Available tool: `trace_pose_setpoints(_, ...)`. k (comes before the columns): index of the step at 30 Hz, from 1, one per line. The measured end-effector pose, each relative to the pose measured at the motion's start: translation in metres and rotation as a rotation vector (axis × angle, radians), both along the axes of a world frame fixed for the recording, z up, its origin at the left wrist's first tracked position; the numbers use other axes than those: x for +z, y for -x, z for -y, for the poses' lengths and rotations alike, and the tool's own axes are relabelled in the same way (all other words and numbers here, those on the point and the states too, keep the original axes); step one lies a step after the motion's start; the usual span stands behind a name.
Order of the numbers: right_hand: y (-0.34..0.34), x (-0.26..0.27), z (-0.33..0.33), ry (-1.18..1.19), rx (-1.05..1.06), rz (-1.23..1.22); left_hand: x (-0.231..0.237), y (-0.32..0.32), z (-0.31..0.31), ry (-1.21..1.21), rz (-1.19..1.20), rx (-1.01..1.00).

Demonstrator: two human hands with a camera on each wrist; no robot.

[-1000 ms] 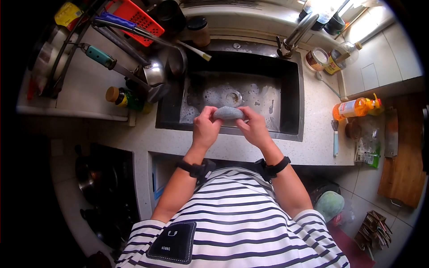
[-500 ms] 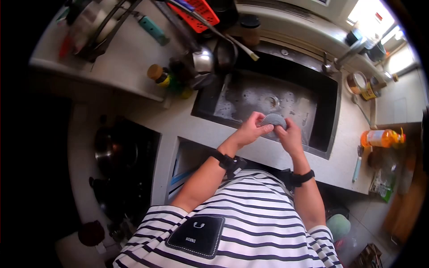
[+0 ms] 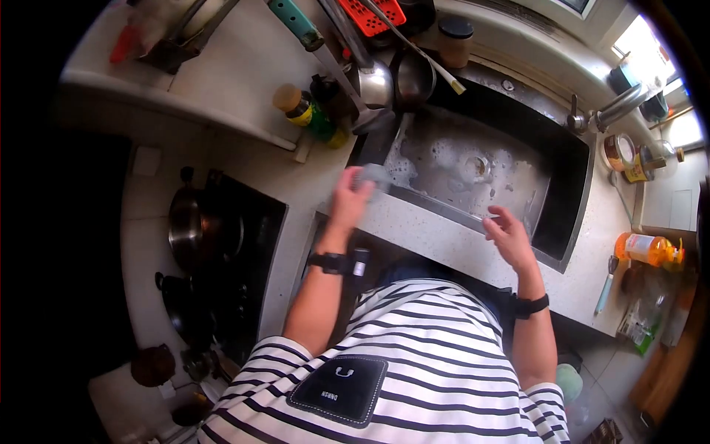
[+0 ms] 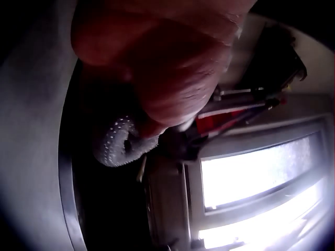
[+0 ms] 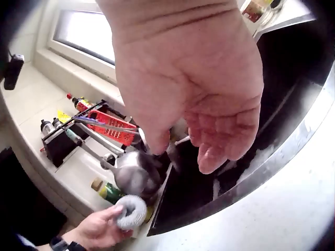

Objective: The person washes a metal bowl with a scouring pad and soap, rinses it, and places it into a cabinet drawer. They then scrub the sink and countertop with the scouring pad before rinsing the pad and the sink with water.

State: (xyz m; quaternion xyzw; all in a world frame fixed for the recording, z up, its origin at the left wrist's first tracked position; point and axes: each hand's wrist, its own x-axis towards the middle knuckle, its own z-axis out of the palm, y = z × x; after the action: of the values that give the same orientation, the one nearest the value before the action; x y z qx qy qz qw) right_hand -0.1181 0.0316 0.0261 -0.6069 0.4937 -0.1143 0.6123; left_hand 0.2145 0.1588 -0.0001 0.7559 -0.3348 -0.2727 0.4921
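Observation:
My left hand [image 3: 349, 201] grips a grey ring [image 3: 379, 177] at the sink's near left corner, beside the counter edge. In the right wrist view the ring [image 5: 138, 213] has a ribbed surface and a hole in its middle, with the thumb at its side. The left wrist view shows small studs over the ring [image 4: 118, 149]; the palm hides part of it. Over the front rim of the dark sink [image 3: 577, 222], my right hand [image 3: 509, 235] is held away from the ring, fingers loosely bent with nothing in them.
Suds lie on the sink floor. Left of the sink stand a green bottle [image 3: 314, 118] and several hanging utensils, including a ladle [image 3: 375, 83]. A faucet [image 3: 617, 107] rises at the back right. An orange pump bottle [image 3: 647, 249] and a blue-handled brush [image 3: 606, 285] lie on the right counter.
Both hands held the ring over the sink earlier. The right hand has let go, and the left hand has carried the ring leftward. The head view has turned to the left.

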Motion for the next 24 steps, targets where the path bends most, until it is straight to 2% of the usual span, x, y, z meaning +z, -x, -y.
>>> trace_pose_setpoints(1,0.009,-0.001,0.003,0.004,-0.029,-0.014,0.009,-0.023,-0.010,-0.120,0.008,0.152)
trace_pose_setpoints(3,0.025,0.000,0.005,-0.005,-0.094,-0.045,-0.008,-0.079,-0.038,-0.203,0.139,0.250)
trace_pose_setpoints(5,0.039,-0.003,0.004,-0.038,-0.171,-0.058,-0.018,-0.100,-0.055,-0.333,0.510,0.208)
trace_pose_setpoints(6,0.042,-0.002,0.003,-0.047,-0.193,-0.066,-0.021,-0.102,-0.061,-0.398,0.695,0.185)
trace_pose_setpoints(7,0.046,-0.004,0.001,-0.067,-0.207,-0.077,-0.028,-0.097,-0.066,-0.446,0.663,0.127)
trace_pose_setpoints(10,0.051,-0.008,-0.007,-0.094,-0.237,-0.119,-0.031,-0.054,-0.062,-0.551,0.795,0.076)
trace_pose_setpoints(12,0.051,-0.011,-0.015,-0.116,-0.249,-0.134,-0.049,-0.021,-0.048,-0.481,0.803,-0.058)
trace_pose_setpoints(14,0.044,-0.017,-0.018,-0.143,-0.254,-0.117,-0.034,0.033,-0.008,-0.427,0.650,-0.366)
trace_pose_setpoints(15,0.039,-0.018,-0.020,-0.131,-0.237,-0.107,-0.043,0.062,0.005,-0.191,0.639,-0.443)
trace_pose_setpoints(16,0.036,-0.019,-0.021,-0.119,-0.224,-0.099,-0.048,0.091,0.020,-0.105,0.577,-0.485)
trace_pose_setpoints(17,0.035,-0.019,-0.023,-0.106,-0.213,-0.095,-0.029,0.111,0.037,-0.105,0.436,-0.551)
trace_pose_setpoints(21,0.037,-0.018,-0.027,-0.073,-0.237,-0.080,-0.012,0.107,0.065,0.064,0.203,-0.401)
trace_pose_setpoints(23,0.047,-0.017,-0.033,-0.076,-0.279,-0.077,-0.002,0.067,0.054,0.096,0.201,-0.244)
trace_pose_setpoints(24,0.053,-0.016,-0.037,-0.088,-0.303,-0.078,-0.001,0.040,0.045,0.074,0.322,-0.163)
